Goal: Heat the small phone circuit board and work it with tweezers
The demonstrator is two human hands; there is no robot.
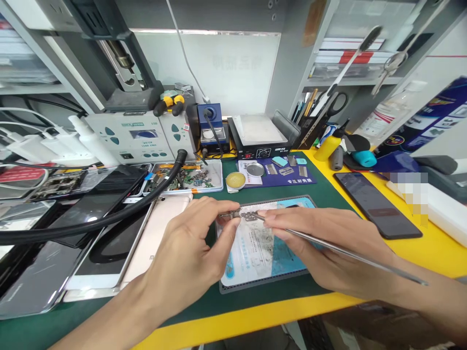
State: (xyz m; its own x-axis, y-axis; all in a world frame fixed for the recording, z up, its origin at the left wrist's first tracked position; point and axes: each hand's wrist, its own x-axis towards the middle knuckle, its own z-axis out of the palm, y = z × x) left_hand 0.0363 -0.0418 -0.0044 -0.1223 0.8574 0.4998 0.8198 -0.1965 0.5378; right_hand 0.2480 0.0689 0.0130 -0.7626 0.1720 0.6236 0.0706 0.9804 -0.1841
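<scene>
Both hands are working over one mat point(251, 253): left hand point(189, 248) is pinching one small part point(241, 214); right hand point(321, 243), at three o'clock, is gripping one pair of tweezers point(346, 253).

left hand point(189, 243) pinches small part point(243, 214) | right hand point(328, 243) holds tweezers point(346, 253)

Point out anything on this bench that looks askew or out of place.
The phones at the left lie overlapped at mixed angles, with a thick black hose draped over them. Elsewhere nothing stands out: the left hand pinches a small metal part and the right hand holds tweezers.
</scene>
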